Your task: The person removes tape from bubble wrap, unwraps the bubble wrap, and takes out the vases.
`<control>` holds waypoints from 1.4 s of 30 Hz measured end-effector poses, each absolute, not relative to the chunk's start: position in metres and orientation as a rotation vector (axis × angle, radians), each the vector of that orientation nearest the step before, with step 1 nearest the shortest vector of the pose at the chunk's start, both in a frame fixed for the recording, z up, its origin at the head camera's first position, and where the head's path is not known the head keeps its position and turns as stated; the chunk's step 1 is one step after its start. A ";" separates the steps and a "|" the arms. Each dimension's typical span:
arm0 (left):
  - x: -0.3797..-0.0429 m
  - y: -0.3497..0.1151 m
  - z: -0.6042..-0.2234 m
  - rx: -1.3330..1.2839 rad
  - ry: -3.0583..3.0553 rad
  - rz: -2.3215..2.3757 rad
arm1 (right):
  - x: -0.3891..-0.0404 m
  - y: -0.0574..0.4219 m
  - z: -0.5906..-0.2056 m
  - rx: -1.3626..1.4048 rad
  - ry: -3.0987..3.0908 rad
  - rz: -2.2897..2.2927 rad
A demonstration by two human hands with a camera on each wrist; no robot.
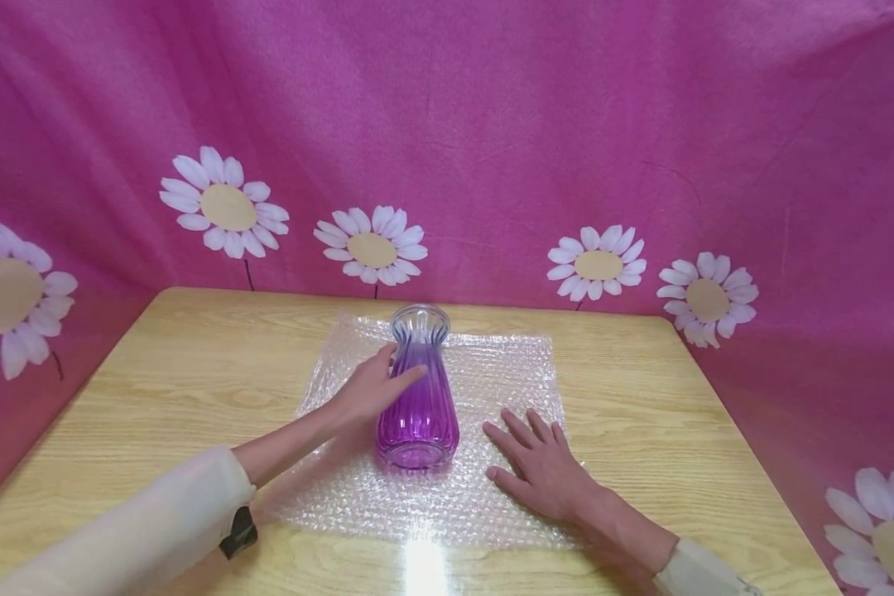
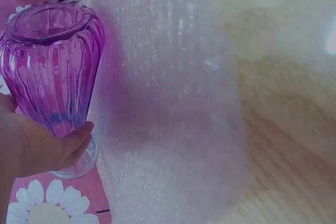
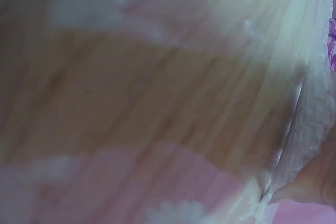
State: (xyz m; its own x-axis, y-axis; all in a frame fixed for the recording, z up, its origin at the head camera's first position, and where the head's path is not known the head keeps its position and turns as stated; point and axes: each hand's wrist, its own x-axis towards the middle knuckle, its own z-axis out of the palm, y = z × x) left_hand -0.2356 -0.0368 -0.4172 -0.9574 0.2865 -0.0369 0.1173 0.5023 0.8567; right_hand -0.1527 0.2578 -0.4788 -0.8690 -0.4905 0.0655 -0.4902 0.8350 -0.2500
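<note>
A ribbed glass vase [image 1: 417,406], clear at its flared mouth and purple toward its base, is tilted over the bubble wrap [image 1: 507,372], its mouth toward the far side. My left hand [image 1: 372,389] grips the vase's narrower upper part, thumb across the front. In the left wrist view the vase's thick base [image 2: 50,22] faces up and the hand [image 2: 44,148] wraps the neck. To the right of the vase, my right hand [image 1: 540,472] has its fingers spread flat over the bubble wrap. Only a sliver of this hand [image 3: 310,182] shows in the right wrist view.
The bubble wrap is spread on a wood-grain table [image 1: 194,364]. A pink cloth [image 1: 477,149] printed with white daisies hangs behind the table and along both its sides. Light glares off the table's near edge. A dark band [image 1: 238,532] hangs at the left cuff.
</note>
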 end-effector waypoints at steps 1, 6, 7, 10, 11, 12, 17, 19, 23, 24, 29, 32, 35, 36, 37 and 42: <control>-0.237 -0.036 -0.417 0.335 2.564 1.439 | -0.153 0.258 -0.479 -0.804 3.008 -0.408; -0.240 -0.032 -0.416 0.275 2.527 1.434 | -0.152 0.257 -0.479 -0.812 3.011 -0.416; -0.241 -0.031 -0.416 0.265 2.524 1.430 | -0.152 0.257 -0.478 -0.813 3.012 -0.416; -0.244 -0.029 -0.414 0.239 2.527 1.413 | -0.152 0.258 -0.478 -0.809 3.013 -0.419; -0.245 -0.028 -0.413 0.226 2.532 1.407 | -0.152 0.258 -0.478 -0.808 3.013 -0.420; -0.245 -0.027 -0.413 0.219 2.531 1.411 | -0.152 0.258 -0.479 -0.807 3.012 -0.419; -0.248 -0.024 -0.412 0.197 2.487 1.479 | -0.153 0.258 -0.480 -0.809 3.016 -0.414; -0.250 -0.021 -0.412 0.188 2.469 1.500 | -0.153 0.258 -0.480 -0.810 3.016 -0.417; -0.252 -0.017 -0.411 0.140 2.440 1.504 | -0.152 0.257 -0.479 -0.807 3.017 -0.422; -0.252 -0.017 -0.411 0.121 2.424 1.509 | -0.152 0.257 -0.479 -0.806 3.017 -0.420; -0.256 -0.015 -0.411 0.063 2.310 1.571 | -0.152 0.257 -0.479 -0.809 3.020 -0.415; -0.258 -0.014 -0.410 0.044 2.282 1.566 | -0.152 0.257 -0.479 -0.812 3.019 -0.416; -0.261 -0.014 -0.409 0.040 2.238 1.553 | -0.152 0.258 -0.480 -0.810 3.027 -0.410; -0.262 -0.014 -0.409 0.037 2.218 1.550 | -0.153 0.258 -0.480 -0.811 3.031 -0.409; -0.263 -0.014 -0.409 0.033 2.195 1.550 | -0.153 0.259 -0.480 -0.812 3.034 -0.410; -0.268 -0.015 -0.413 -0.037 2.090 1.574 | -0.153 0.260 -0.482 -0.821 3.038 -0.419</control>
